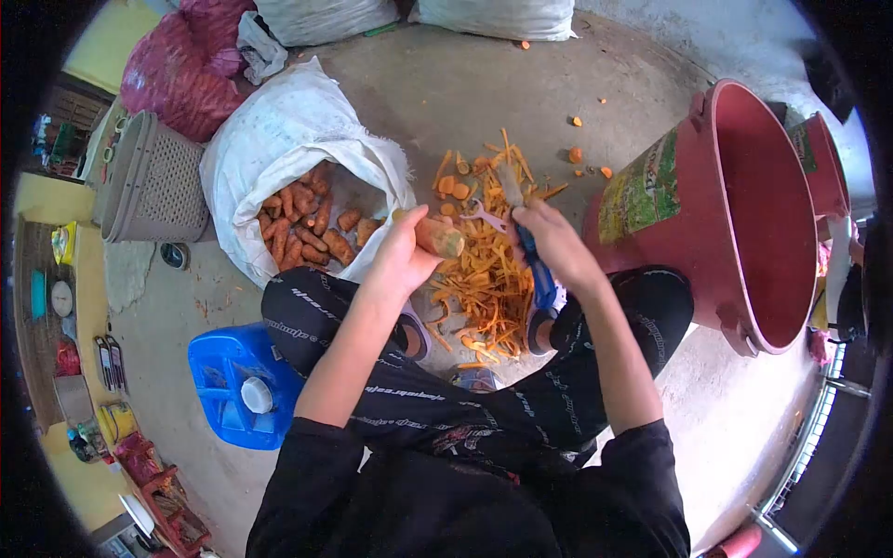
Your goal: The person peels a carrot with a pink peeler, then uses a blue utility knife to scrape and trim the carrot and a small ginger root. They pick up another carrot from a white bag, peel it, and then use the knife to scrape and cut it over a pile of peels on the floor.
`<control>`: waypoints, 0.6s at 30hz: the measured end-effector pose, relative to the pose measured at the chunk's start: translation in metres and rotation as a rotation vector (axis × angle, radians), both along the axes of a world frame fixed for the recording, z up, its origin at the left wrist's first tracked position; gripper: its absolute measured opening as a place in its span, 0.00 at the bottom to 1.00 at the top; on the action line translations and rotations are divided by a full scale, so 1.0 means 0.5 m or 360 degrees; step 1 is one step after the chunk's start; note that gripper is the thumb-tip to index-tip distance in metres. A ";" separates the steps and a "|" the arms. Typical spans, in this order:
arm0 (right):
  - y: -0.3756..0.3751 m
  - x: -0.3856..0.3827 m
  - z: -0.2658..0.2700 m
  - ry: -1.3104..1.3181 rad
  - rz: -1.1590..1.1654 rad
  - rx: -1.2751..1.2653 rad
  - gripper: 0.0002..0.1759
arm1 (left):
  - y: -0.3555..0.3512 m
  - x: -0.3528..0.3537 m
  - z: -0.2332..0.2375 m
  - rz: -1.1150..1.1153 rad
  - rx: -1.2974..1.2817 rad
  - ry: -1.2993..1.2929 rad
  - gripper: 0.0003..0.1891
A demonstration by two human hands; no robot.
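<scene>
My left hand (400, 253) is closed around a carrot (439, 237), its pale greenish end pointing right. In my right hand (555, 244) is a knife (510, 185) with a blue handle; its blurred blade points away from me, apart from the carrot. Below both hands, a pile of orange peelings (484, 288) with some cut chunks covers the floor between my feet. A pale lilac Y-shaped piece (484, 218) shows over the pile, between the hands. Left of my left hand, a white sack (279, 121) lies with its mouth facing me and many carrots (302, 223) inside.
A large red tub (684, 205) stands close on the right, beside my knee. At left are a blue jerrycan (233, 386) and a grey perforated basket (163, 177). Red mesh sacks (177, 79) and white sacks (326, 17) are at the back. Orange scraps (575, 155) dot the floor.
</scene>
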State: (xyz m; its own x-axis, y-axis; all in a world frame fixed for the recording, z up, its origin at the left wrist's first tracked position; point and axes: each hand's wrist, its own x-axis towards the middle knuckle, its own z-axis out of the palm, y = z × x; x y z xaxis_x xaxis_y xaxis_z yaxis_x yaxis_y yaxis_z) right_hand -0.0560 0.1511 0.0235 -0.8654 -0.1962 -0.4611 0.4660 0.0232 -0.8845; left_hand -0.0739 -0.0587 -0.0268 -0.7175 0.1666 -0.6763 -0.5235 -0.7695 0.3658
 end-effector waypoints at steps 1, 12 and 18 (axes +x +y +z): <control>-0.010 0.011 -0.009 0.0001 0.0000 0.0011 0.19 | -0.005 0.001 -0.014 0.0074 -0.0044 -0.0012 0.10; -0.125 0.051 -0.030 0.1114 -0.0087 0.1162 0.42 | 0.023 0.009 0.050 -0.0224 0.0004 0.0233 0.12; -0.129 0.044 -0.032 0.1076 -0.0066 0.1203 0.42 | 0.023 0.003 0.014 -0.0159 0.0252 0.0209 0.11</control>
